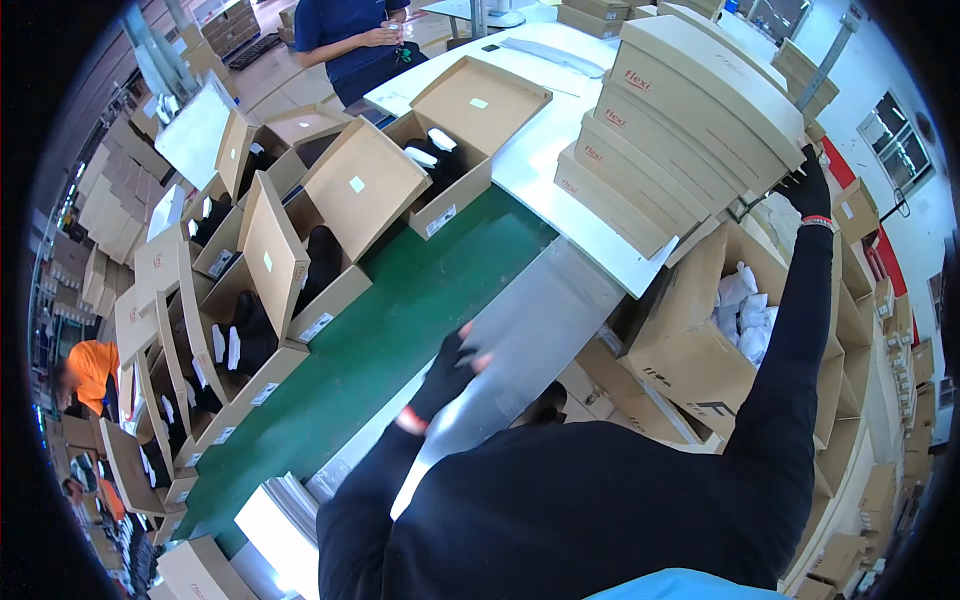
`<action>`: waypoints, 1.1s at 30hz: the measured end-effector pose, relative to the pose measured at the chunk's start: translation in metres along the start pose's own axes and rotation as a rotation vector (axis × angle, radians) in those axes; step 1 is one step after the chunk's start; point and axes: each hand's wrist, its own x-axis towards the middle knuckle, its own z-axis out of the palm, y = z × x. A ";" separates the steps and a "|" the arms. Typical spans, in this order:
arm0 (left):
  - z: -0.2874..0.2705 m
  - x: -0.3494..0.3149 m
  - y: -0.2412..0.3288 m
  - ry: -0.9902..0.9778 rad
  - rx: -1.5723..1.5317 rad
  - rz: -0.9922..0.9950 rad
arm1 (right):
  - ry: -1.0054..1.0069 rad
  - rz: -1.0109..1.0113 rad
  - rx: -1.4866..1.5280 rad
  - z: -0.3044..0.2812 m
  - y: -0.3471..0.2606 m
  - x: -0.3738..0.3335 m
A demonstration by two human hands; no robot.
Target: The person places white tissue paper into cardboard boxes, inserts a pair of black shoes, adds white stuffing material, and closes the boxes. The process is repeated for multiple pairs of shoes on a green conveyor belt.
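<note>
My right hand (pixel 806 186), in a black fingerless glove, reaches far out to the right end of a stack of tan shoe boxes. Its fingers curl at the lower corner of the large upper shoe box (pixel 710 85), and part of the grip is hidden. More closed boxes (pixel 620 190) lie below that one on the white table (pixel 530 180). My left hand (pixel 448 376), gloved the same way and slightly blurred, hovers over the grey metal strip (pixel 520 300) beside the green conveyor belt (pixel 440 270). Its thumb and fingers are apart, with nothing in them.
Open shoe boxes (pixel 345 285) holding black footwear line the belt's far side. A large carton (pixel 690 310) with white wrapped bundles (pixel 742 310) stands under the table's right end. White sheets (pixel 280 530) are stacked at lower left. Across the table is another person (pixel 350 45) in dark blue.
</note>
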 end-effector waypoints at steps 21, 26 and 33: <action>-0.043 -0.072 -0.065 0.427 -0.014 -0.356 | -0.997 -1.075 -1.448 0.511 0.348 -0.038; -0.070 -0.088 -0.099 0.630 -0.130 -0.444 | -0.960 -1.084 -1.389 0.548 0.413 -0.005; -0.055 -0.077 -0.094 0.722 -0.290 -0.451 | -1.354 -1.160 -1.557 0.562 0.372 -0.001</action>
